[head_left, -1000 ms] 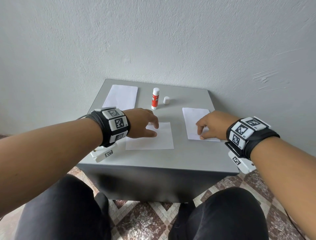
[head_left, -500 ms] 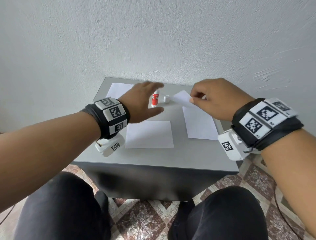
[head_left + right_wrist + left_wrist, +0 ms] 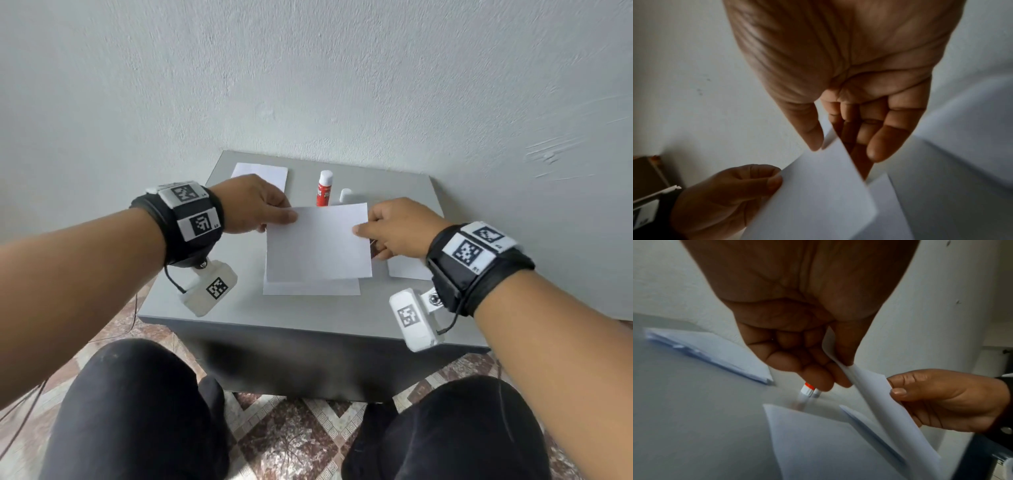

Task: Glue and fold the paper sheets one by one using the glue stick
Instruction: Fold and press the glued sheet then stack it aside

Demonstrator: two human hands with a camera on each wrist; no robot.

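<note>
Both hands are pinching the same white sheet (image 3: 318,243), holding it up off the table. The left hand (image 3: 251,204) has its thumb on top of the sheet's left edge, with the other fingers (image 3: 813,374) curled underneath. The right hand (image 3: 399,228) does the same on the right edge, thumb over the top and fingers (image 3: 885,142) under the paper. So neither hand is open, both are closed onto that one sheet.

The held sheet hangs over the middle of the grey table (image 3: 239,308), right above another sheet (image 3: 311,288) lying flat, whose near edge peeks out below it. Off to the right, partly behind the right wrist, there's a bit more paper (image 3: 407,269) flat on the table. At the far left corner sits another stack of paper (image 3: 262,173), partly covered by the left hand.

The glue stick (image 3: 323,188) is standing upright at the far middle of the table, red label, white top, and nobody's touching it. Its white cap (image 3: 346,196) is just to the right of it, mostly hidden behind the held sheet's far edge.

Behind the table is a plain pale wall (image 3: 308,85), and there's patterned tile floor (image 3: 291,438) between the person's knees.
</note>
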